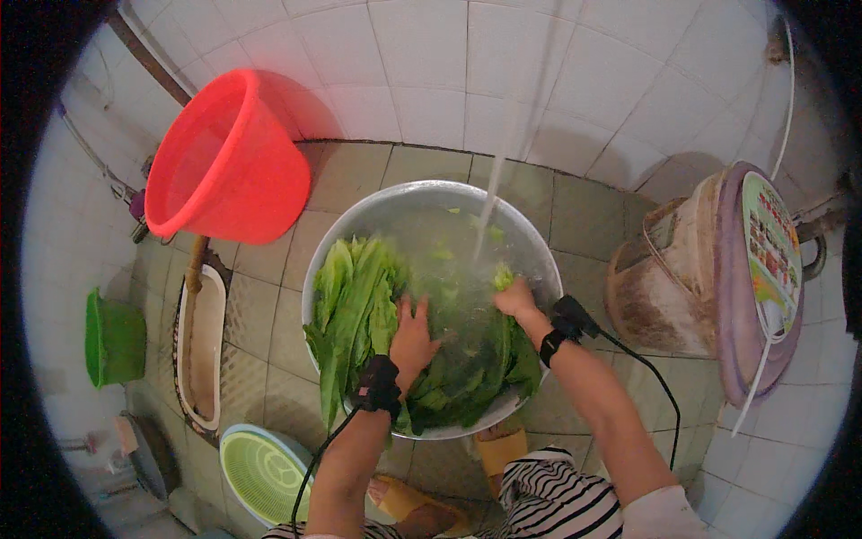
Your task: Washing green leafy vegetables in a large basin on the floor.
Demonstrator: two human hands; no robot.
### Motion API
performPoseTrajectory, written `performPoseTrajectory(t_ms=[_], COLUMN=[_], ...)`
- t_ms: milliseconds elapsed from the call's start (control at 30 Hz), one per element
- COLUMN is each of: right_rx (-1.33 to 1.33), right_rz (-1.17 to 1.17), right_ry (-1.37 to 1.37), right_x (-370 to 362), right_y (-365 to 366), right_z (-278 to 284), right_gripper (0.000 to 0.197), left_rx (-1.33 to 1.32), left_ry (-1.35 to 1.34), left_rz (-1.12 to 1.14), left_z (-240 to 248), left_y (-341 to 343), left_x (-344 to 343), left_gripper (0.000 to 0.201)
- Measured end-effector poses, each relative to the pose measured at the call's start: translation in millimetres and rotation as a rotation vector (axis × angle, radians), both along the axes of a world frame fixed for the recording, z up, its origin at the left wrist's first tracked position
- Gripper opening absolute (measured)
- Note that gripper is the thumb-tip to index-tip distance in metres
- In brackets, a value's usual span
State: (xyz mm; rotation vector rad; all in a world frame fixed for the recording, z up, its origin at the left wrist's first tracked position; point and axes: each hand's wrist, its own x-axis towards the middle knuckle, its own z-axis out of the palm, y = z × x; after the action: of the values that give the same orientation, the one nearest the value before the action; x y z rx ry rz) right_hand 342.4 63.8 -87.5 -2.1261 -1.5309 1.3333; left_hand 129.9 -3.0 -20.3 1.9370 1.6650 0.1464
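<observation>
A large round metal basin (pixel 523 216) stands on the floor, filled with cloudy water and long-leafed green lettuce (pixel 355 283). The leaves are heaped at its left side, some hanging over the rim, and more lie under water at the near side. My left hand (pixel 413 341) rests against the heap with its fingers spread, thumb toward the middle. On the right, my right hand (pixel 515 300) is closed around the pale green stem end of a lettuce (pixel 503 277) at the water surface. A stream of water (pixel 491 190) pours into the basin between the hands and the far rim.
A red bucket (pixel 287 180) stands far left beside a squat toilet (pixel 199 350). Left are a green bin (pixel 117 340) and a green colander (pixel 262 472). At right is a dirty bucket (pixel 664 278) with a purple-rimmed lid (pixel 729 296). Black cables run from both wrists.
</observation>
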Motion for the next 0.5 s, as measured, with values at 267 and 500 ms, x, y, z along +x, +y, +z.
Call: performPoseTrajectory(t_ms=[267,500], right_rx=[-0.099,-0.253], right_rz=[-0.101,-0.201], right_ry=[0.796,1.148], right_x=[-10,-4], right_y=[-16,-8], right_z=[72,110], right_gripper=[0.032,0.027], left_rx=[0.257,-0.157], left_ry=[-0.27,-0.699], left_rz=[0.178,0.219], left_z=[2,34], left_y=[4,-2], left_x=[31,59], left_gripper=[0.055,0.054])
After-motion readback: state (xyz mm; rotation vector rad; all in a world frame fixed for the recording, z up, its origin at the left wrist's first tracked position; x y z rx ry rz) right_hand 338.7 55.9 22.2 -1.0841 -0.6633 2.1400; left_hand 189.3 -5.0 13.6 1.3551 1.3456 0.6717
